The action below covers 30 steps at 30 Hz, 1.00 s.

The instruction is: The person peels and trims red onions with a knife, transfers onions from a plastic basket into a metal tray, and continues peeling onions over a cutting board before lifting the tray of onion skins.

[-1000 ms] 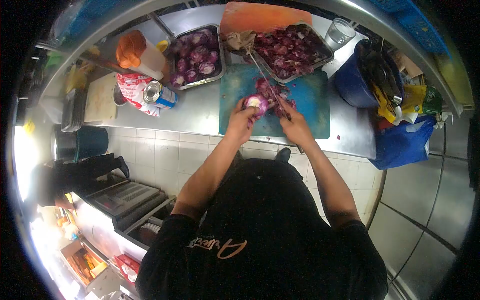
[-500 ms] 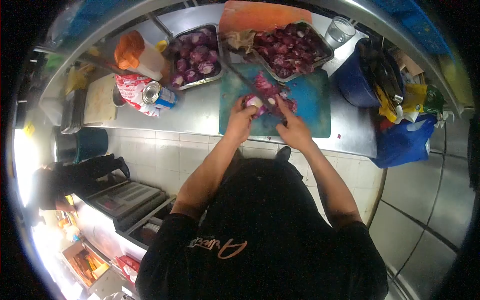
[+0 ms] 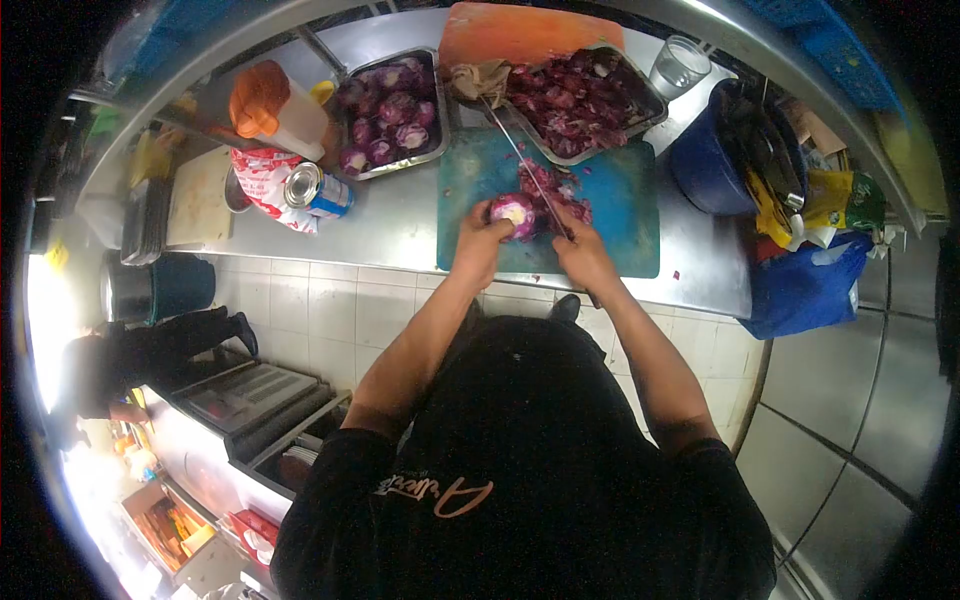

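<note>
My left hand (image 3: pixel 480 243) is closed around a red onion (image 3: pixel 514 213) with a pale cut patch facing up, held over the lower part of a blue-green cutting board (image 3: pixel 620 225). Just right of it, my right hand (image 3: pixel 584 254) grips a long knife (image 3: pixel 527 170), whose blade slants up and left past the onion. Purple peelings (image 3: pixel 565 187) lie on the board under and beside the blade. Behind the board, one metal tray (image 3: pixel 447 112) holds whole purple onions, and another tray (image 3: pixel 655 112) is heaped with onion skins.
An orange board (image 3: pixel 530 35) and a clear container (image 3: pixel 681 66) stand at the back. A can (image 3: pixel 318 190), bag and orange-lidded pitcher (image 3: pixel 290 115) are on the left. A dark blue bucket (image 3: pixel 705 160) stands right. Another person's dark-clothed leg (image 3: pixel 190 340) shows at left.
The knife blade, tilted broad and blurred half a second ago, now shows as a thin edge. My right hand has shifted slightly, and the onion's pale patch faces up more fully.
</note>
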Available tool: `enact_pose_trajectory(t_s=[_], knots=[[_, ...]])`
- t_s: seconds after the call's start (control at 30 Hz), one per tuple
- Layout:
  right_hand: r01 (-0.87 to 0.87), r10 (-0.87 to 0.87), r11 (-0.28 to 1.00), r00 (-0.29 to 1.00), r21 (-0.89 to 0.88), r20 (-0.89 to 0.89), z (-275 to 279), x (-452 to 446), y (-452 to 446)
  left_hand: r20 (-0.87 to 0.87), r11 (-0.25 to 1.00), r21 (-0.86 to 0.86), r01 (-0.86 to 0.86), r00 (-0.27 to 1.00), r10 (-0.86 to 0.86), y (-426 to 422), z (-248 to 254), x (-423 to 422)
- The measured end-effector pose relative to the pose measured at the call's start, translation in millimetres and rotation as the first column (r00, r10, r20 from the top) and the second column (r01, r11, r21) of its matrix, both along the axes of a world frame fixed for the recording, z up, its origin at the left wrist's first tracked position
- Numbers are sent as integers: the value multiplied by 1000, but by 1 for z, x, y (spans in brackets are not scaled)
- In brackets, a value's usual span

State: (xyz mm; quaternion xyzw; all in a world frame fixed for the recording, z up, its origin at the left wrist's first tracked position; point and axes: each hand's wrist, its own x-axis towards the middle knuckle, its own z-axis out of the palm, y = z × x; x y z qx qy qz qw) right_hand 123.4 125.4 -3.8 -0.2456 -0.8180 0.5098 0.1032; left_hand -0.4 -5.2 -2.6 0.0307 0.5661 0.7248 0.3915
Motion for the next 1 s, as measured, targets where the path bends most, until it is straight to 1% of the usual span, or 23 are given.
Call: enact_pose_trajectory(t_s=[0.1,0.2,0.3,0.4,0.5,0.57,0.6,0.7,0.73,0.8,0.87,0.93,0.97,1.0], knots=[[-32,31,999,989,4,145,7,1,7,14,1000,-7,11,1000,-11,-1,-1,-3],[-43,32,993,994,106,104,30,4,1,107,997,71,-2,994,-6,-2,10,-1],[-171,138,975,966,140,221,58,2,-9,12,999,31,29,1000,-29,-2,12,0],[-174,152,972,978,157,144,53,-4,-14,-114,996,-63,65,991,-72,-4,16,1],[-196,201,980,939,-45,278,67,-8,-13,-105,998,10,59,993,-58,-3,13,1],[-138,144,989,981,-55,128,41,-8,-12,-117,998,-21,53,992,-55,-5,-1,1],[-111,114,992,992,-64,52,36,-8,-12,-123,998,-37,48,991,-52,-6,-3,1],[-44,62,984,993,-172,100,31,-7,-11,-143,997,-25,72,987,-75,-6,-2,3],[-27,48,981,993,-191,105,30,-8,-10,-194,998,-33,58,979,-63,-6,1,3],[0,15,983,997,-185,76,18,-7,-5,-295,998,-46,35,955,-47,-5,7,4],[30,-22,981,999,-193,41,9,-7,2,-350,999,-35,39,935,-49,-5,0,2],[36,-20,984,996,-172,90,11,-5,6,-383,1000,-19,17,923,-23,-6,-2,-2],[24,-1,989,987,-143,160,14,-3,9,-388,1000,-4,-7,922,5,-6,-2,-3],[1,14,997,983,-82,181,18,-1,10,-390,999,10,-30,920,32,-5,-2,-4]])
